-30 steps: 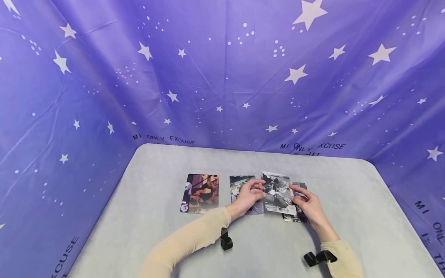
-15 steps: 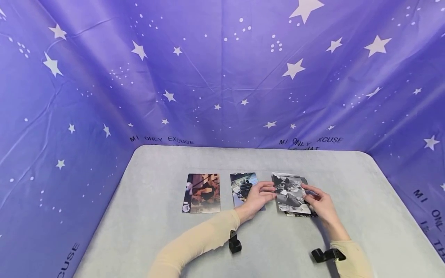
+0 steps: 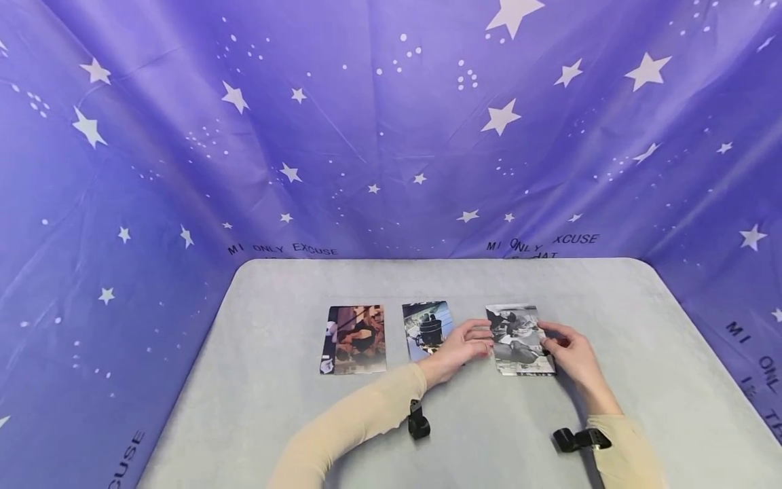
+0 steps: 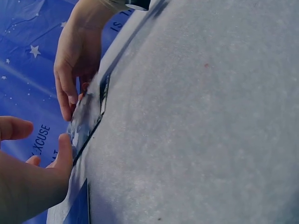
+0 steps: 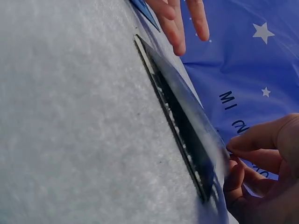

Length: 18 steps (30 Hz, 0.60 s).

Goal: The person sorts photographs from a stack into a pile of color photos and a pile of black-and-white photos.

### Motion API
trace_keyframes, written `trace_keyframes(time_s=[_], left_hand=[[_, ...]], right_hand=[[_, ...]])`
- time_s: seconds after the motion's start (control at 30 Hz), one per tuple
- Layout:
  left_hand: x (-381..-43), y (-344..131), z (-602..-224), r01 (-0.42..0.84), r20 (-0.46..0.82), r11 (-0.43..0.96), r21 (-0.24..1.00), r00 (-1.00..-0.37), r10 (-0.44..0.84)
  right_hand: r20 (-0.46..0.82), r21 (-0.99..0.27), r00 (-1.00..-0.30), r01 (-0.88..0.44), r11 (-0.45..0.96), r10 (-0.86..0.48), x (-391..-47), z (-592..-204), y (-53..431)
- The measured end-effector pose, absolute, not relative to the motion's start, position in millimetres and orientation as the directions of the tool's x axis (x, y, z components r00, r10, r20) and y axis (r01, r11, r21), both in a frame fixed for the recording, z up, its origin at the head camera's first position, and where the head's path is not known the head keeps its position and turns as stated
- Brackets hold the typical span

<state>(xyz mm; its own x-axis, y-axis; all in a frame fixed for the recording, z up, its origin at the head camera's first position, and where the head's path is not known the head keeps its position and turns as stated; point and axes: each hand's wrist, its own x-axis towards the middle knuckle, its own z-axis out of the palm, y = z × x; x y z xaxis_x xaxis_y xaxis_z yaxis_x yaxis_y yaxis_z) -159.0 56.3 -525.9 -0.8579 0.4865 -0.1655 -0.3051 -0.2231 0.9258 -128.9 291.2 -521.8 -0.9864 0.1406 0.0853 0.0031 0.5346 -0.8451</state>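
Note:
A black-and-white photo print (image 3: pixel 518 333) lies over another print at the right of the row, the two nearly lined up. My right hand (image 3: pixel 573 354) pinches its right edge between thumb and fingers. In the right wrist view the upper print (image 5: pixel 187 100) slopes up toward that hand, leaving a dark gap above the print beneath (image 5: pixel 166 109). My left hand (image 3: pixel 459 351) is at the left edge, fingers extended and thumb apart from them. In the left wrist view its thumb (image 4: pixel 64 151) is right by the print's edge. The left forearm and hand partly cover a colour print with a dark bucket shape (image 3: pixel 427 331).
At the left of the row lies a brownish-orange print (image 3: pixel 360 339), with a darker print edge (image 3: pixel 328 343) showing beside it. The grey table (image 3: pixel 293 285) ends at a purple star-patterned cloth (image 3: pixel 391 122). Black wrist cameras (image 3: pixel 418 421) hang from both sleeves.
Both hands have moved right with the black-and-white print, which now covers nearly all of the print under it. The left hand's fingers have come away from the edge, and the bucket print shows more.

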Motion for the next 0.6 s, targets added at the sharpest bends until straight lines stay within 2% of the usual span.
trace_keyframes(time_s=[0.23,0.5,0.6], left_hand=[[-157.9,43.2,-525.0,-0.309,-0.162,-0.234,0.922,-0.856,0.492],[-148.2,-1.5,-520.2,-0.275,-0.177,-0.212,0.938,-0.904,0.389],[-144.1,-20.1,-516.1,-0.223,-0.147,-0.187,0.957,-0.924,0.352]], right_hand=[[0.101,-0.865,-0.983,-0.010,0.502,0.154,-132.4,-519.6,291.5],[0.138,-0.880,-0.981,-0.057,0.472,0.137,-127.4,-514.6,272.6],[0.126,-0.894,-0.985,-0.062,0.443,0.117,-126.1,-512.6,259.8]])
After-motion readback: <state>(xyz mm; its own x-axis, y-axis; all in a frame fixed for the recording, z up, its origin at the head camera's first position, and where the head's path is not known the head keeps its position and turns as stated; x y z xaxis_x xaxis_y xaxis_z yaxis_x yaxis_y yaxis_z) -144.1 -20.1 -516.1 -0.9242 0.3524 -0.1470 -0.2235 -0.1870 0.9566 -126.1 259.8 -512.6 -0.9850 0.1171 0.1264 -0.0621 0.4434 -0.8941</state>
